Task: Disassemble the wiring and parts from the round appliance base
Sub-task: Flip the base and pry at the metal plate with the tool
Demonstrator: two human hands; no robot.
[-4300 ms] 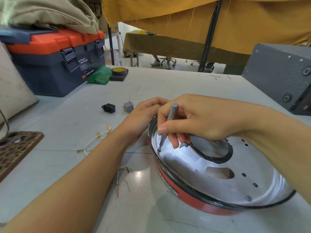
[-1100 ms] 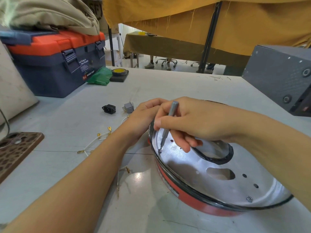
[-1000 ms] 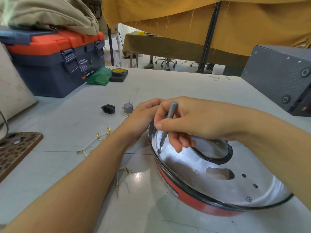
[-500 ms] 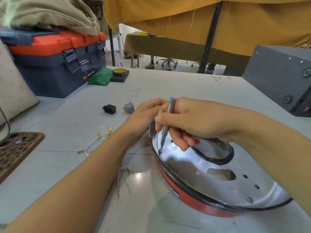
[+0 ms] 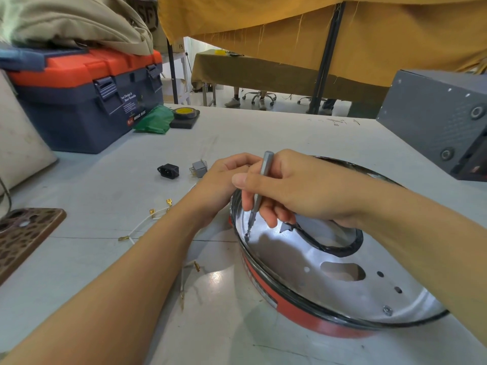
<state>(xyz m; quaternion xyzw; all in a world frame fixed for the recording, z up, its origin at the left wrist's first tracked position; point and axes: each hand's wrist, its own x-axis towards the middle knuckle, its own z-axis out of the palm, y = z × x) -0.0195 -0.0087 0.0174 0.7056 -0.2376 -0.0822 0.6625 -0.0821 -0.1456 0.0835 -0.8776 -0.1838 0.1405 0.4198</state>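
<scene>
The round appliance base (image 5: 342,283), shiny metal inside with a red and black rim, lies on the table at the right. My right hand (image 5: 295,191) pinches a thin grey screwdriver (image 5: 259,191) nearly upright, its tip on a screw (image 5: 247,235) at the base's left inner edge. My left hand (image 5: 218,185) grips the base's left rim, its fingertips hidden behind the right hand. Removed white wires with gold terminals (image 5: 147,225) lie on the table to the left, near a black power socket (image 5: 168,170) and a grey switch part (image 5: 199,168).
A blue and orange toolbox (image 5: 87,101) stands at the back left, with green plastic (image 5: 155,119) and a tape roll (image 5: 184,113) beside it. A grey metal box (image 5: 442,122) stands at the right. A brown patterned phone case (image 5: 23,233) lies at the left edge.
My right hand's fingers have shifted round the screwdriver, whose shaft now stands more upright; its tip stays on the same screw. My left hand has stayed on the rim.
</scene>
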